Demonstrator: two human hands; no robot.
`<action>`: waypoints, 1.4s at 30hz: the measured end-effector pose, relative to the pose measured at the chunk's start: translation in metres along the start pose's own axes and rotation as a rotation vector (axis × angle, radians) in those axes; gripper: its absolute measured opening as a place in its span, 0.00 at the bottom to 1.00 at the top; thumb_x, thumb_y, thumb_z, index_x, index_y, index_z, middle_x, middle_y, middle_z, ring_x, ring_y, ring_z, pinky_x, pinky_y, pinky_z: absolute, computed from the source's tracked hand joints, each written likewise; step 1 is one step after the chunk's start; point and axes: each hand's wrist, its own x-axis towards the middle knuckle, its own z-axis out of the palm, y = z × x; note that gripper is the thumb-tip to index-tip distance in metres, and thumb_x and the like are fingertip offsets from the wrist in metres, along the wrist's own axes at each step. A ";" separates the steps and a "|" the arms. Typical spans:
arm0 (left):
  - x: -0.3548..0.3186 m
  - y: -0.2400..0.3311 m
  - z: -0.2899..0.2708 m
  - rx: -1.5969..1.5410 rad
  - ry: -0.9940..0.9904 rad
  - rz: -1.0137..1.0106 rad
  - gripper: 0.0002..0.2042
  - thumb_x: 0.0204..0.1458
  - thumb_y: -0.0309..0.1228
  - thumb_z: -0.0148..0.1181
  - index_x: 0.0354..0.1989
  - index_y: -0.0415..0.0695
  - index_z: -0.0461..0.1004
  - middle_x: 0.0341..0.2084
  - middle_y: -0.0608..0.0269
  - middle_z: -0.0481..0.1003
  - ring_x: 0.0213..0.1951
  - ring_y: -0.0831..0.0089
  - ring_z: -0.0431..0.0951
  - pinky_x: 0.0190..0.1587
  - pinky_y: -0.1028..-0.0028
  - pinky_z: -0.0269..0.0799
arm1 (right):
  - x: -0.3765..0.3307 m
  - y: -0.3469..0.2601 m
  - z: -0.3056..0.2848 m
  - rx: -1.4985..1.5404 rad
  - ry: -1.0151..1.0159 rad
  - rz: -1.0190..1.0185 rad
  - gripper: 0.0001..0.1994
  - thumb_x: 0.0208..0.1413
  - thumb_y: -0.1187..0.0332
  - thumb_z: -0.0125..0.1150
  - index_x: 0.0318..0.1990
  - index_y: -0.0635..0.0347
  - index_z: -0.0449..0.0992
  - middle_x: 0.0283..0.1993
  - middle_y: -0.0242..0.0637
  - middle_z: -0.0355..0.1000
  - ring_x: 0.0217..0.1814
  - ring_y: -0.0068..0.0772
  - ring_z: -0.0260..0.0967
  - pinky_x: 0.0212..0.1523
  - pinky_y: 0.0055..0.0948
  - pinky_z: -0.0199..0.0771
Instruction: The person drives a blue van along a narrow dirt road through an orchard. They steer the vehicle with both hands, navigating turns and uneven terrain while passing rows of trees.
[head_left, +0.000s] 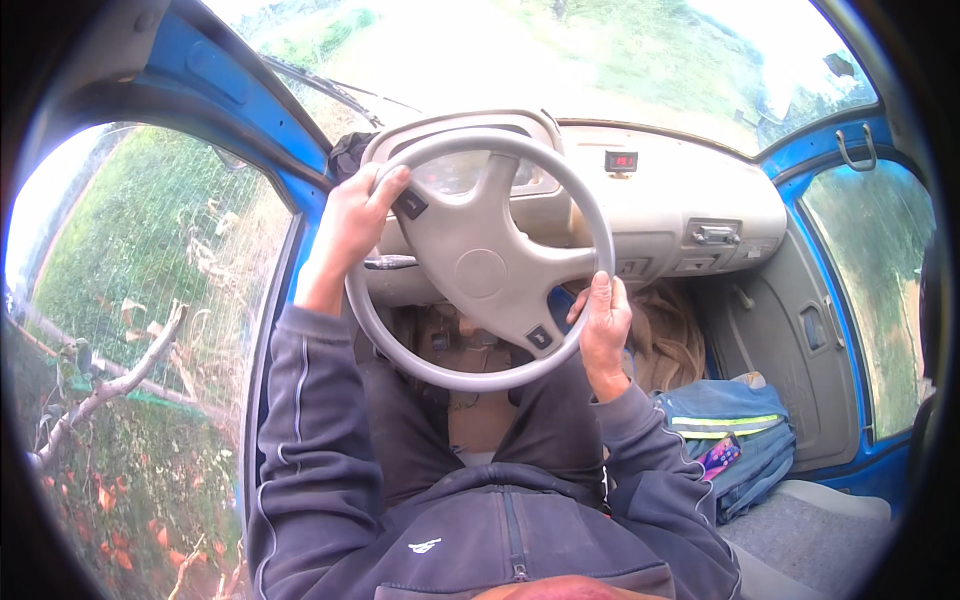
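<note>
A grey three-spoke steering wheel [480, 270] fills the middle, turned so that one spoke points up and another right. On its upper left rim my left hand [352, 215] is closed, thumb lying along the rim. My right hand [605, 325] grips the rim at the lower right, some fingertips showing inside the wheel. A stalk [389, 262] sticks out behind the wheel near my left wrist. Part of the instrument cluster [450, 175] shows through the wheel; the upper spoke hides some of it.
A beige dashboard [680, 195] carries a small red-lit display [621, 161]. On the grey seat [810, 540] to my right lies a blue garment with a reflective stripe [735, 435]. A brown cloth or sack [665, 340] sits in the footwell. Branches [110, 390] show at the left window.
</note>
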 end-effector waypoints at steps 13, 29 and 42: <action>-0.090 -0.040 0.016 -0.278 0.309 -0.110 0.22 0.75 0.51 0.60 0.53 0.40 0.82 0.21 0.70 0.72 0.20 0.83 0.70 0.24 0.75 0.67 | 0.016 -0.019 0.001 -0.234 -0.060 -0.160 0.21 0.83 0.53 0.50 0.55 0.67 0.75 0.29 0.29 0.73 0.26 0.20 0.68 0.30 0.21 0.67; -0.188 -0.064 0.096 -0.724 0.636 -0.174 0.16 0.80 0.44 0.47 0.48 0.43 0.72 0.24 0.68 0.66 0.18 0.77 0.70 0.22 0.76 0.71 | 0.055 -0.067 0.016 -0.394 -0.156 -0.091 0.25 0.78 0.47 0.59 0.56 0.66 0.79 0.24 0.32 0.70 0.19 0.24 0.68 0.21 0.33 0.70; -0.174 -0.052 0.046 -0.692 0.387 -0.274 0.15 0.77 0.41 0.57 0.59 0.42 0.75 0.36 0.65 0.78 0.20 0.80 0.76 0.19 0.80 0.71 | 0.042 -0.075 0.018 -0.336 -0.189 -0.054 0.25 0.79 0.48 0.58 0.61 0.66 0.78 0.25 0.26 0.67 0.15 0.18 0.62 0.15 0.24 0.64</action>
